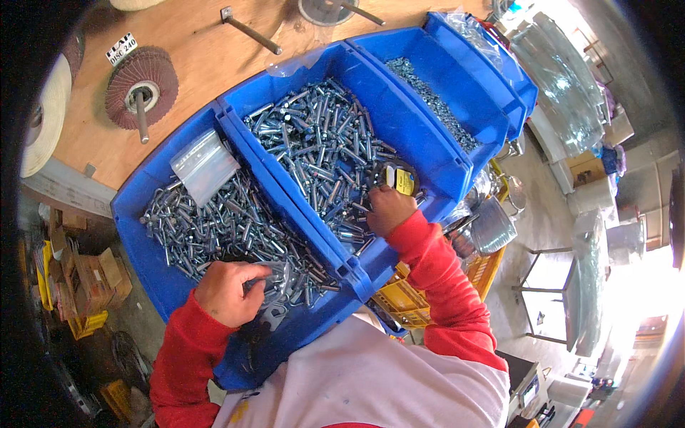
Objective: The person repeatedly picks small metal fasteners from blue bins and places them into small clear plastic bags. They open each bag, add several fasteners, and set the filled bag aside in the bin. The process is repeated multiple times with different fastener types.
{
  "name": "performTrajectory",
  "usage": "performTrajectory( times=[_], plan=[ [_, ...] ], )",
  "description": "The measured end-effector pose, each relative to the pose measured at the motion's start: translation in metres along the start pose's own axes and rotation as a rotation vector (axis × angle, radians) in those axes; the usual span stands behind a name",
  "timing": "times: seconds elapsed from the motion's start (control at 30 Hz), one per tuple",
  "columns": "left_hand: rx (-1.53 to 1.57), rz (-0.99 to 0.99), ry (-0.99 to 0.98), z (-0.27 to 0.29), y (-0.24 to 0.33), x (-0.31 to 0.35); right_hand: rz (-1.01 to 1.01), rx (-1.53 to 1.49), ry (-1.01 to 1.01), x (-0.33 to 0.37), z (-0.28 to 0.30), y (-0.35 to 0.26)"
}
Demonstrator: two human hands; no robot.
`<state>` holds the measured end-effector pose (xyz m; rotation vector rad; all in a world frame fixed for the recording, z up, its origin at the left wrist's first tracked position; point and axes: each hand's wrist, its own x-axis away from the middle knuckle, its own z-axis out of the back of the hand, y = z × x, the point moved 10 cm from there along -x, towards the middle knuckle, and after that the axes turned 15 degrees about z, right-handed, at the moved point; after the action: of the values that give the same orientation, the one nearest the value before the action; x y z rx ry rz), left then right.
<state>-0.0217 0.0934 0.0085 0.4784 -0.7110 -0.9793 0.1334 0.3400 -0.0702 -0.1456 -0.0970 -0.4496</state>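
My left hand [230,291] is at the front of the left blue bin [135,246]. Its thumb and fingers are closed on a clear plastic bag [284,279] above a heap of hooked metal bolts [207,232]. Over in the middle blue bin [421,135], my right hand [390,210] reaches into a pile of straight metal bolts [314,139]. Those fingers curl inward, and their tips are partly hidden, so what they grip cannot be made out. Right beside them lies a black-and-yellow tape measure [401,180]. A stack of small clear bags [205,167] rests on the hooked bolts.
A further blue bin holds small metal parts [432,100]. Behind the bins, a wooden board [193,43] carries pegs and a flap disc [141,87]. A yellow crate [403,299] stands below my right arm. Wrapped goods [556,78] lie to the right.
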Motion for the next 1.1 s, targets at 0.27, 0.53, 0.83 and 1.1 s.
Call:
performTrajectory(
  times=[0.27,0.53,0.83,1.1],
  plan=[
    [-0.01,-0.066,0.033,0.002,0.006,0.002,0.129,0.31,0.143,-0.019,-0.026,-0.019],
    [0.052,-0.075,0.069,0.005,0.005,0.006,0.022,-0.366,0.593,0.026,0.045,0.018],
    [0.05,-0.133,0.027,-0.005,0.005,0.006,0.523,-0.946,0.804,0.076,0.152,-0.142],
    [0.008,-0.073,0.05,0.006,0.006,0.008,0.198,-0.548,0.817,0.049,0.142,-0.093]
  ],
)
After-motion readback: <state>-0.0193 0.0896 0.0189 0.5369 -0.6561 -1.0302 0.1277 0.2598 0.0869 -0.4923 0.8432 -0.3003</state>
